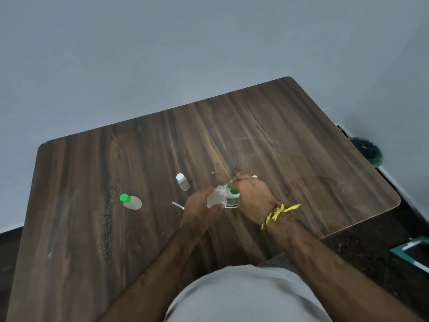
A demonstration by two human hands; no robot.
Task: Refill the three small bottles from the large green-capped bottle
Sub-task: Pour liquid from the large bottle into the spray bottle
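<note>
small bottle (217,198), white-green label (232,202) seemingly unreadable

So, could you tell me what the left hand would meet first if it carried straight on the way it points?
Probably the white green-labelled bottle just beyond the clear bottle the left hand holds; depth is unclear.

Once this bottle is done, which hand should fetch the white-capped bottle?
Probably left. The left hand, gripping the clear bottle, lies nearer the white-capped bottle, which stands on its side of the table. The right hand works at the bottle's neck, farther away.
</note>
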